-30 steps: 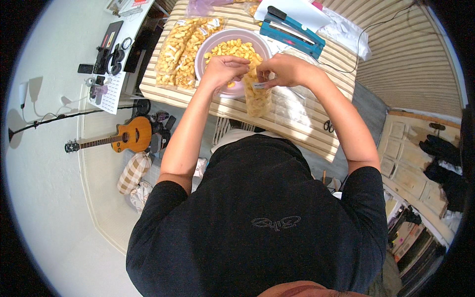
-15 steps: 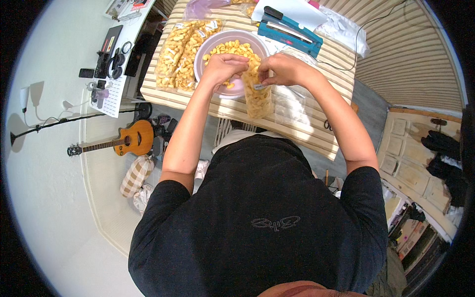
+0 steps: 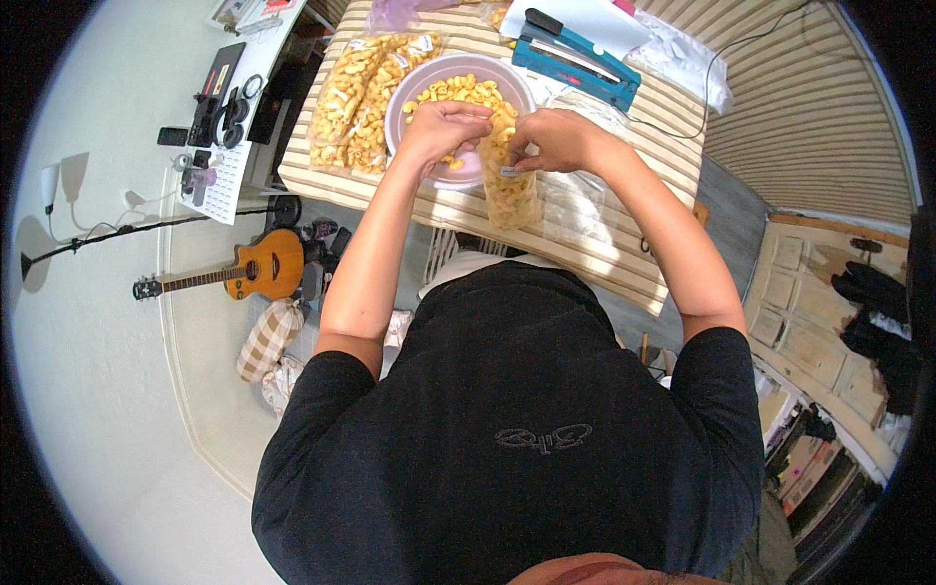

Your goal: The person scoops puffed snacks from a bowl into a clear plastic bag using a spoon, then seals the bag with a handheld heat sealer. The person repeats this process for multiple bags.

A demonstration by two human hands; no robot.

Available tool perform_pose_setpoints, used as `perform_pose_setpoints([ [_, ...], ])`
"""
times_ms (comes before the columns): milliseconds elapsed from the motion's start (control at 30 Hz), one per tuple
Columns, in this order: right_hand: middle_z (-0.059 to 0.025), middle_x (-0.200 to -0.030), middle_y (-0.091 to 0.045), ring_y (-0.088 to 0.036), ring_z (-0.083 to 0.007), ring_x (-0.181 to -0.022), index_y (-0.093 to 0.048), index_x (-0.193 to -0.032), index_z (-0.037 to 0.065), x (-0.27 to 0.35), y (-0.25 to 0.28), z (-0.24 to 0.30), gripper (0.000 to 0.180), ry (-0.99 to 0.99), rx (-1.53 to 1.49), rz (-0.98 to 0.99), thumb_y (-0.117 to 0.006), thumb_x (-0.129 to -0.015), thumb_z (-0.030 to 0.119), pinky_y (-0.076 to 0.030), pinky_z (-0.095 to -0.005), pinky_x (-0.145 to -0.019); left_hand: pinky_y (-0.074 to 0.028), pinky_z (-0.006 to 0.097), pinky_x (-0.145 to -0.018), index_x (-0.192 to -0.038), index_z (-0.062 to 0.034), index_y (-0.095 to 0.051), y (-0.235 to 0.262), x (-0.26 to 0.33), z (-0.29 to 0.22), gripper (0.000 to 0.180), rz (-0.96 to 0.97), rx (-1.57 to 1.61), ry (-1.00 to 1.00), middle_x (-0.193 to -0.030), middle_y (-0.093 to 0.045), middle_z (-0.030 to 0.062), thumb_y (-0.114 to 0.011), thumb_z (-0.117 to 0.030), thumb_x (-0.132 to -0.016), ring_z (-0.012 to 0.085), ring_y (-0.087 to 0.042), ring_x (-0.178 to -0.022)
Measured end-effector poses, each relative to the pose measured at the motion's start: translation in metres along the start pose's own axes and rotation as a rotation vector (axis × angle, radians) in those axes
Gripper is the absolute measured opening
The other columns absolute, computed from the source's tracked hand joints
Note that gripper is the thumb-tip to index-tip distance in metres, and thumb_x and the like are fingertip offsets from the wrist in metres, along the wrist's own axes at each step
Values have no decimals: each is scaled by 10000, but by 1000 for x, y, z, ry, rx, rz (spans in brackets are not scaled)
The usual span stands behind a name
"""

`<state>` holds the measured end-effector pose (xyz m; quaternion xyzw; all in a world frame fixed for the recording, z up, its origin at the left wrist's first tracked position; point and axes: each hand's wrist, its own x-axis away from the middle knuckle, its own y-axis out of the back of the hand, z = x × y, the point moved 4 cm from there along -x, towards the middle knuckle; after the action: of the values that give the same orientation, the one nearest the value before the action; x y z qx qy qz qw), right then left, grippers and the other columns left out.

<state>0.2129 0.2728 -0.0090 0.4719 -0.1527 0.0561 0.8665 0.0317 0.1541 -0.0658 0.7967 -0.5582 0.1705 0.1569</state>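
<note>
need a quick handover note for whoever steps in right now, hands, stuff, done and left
Left hand: over the bowl of yellow snacks, fingers at the bag mouth.
Right hand: holds the bag top open.
Bag stands upright beside the bowl, mostly full.
Done: two filled bags lie left of the bowl.
Left: bowl still holds snacks; this bag is unsealed; blue sealer sits behind.

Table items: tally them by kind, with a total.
Pink bowl of snacks: 1
Clear bag being filled, held by left hand and right hand: 1
Filled snack bags lying flat: 2
Blue heat sealer: 1
Total: 5
</note>
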Motion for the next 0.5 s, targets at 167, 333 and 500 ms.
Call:
perform_pose_setpoints([
  [167,-92,-1156,-781,-736,-293,-1132,-867,-1124,140,10,19,-23,252,79,-85,-283,-924,-932,293,-595,-424,-993,-561,215,-637,-1270,7,-834,3,3,2,360,32,36,-6,-959,-846,65,-903,-86,-929,75,-707,-703],
  [333,-82,-1134,-805,-763,-245,-1086,-865,-1128,119,4,5,-61,282,163,-341,-307,-928,-938,319,-595,-396,-1017,-538,219,-624,-1268,5,-835,8,10,5,339,-1,31,-38,-944,-840,53,-897,-84,-947,77,-691,-693],
  [500,-75,-1072,-820,-774,-192,-1024,-858,-1130,74,-7,-18,-79,148,39,-606,-284,-857,-1012,163,-612,-356,-971,-589,252,-811,-1380,0,-780,8,20,15,441,-42,72,-109,-1181,-827,71,-895,-141,-979,96,-734,-924],
])
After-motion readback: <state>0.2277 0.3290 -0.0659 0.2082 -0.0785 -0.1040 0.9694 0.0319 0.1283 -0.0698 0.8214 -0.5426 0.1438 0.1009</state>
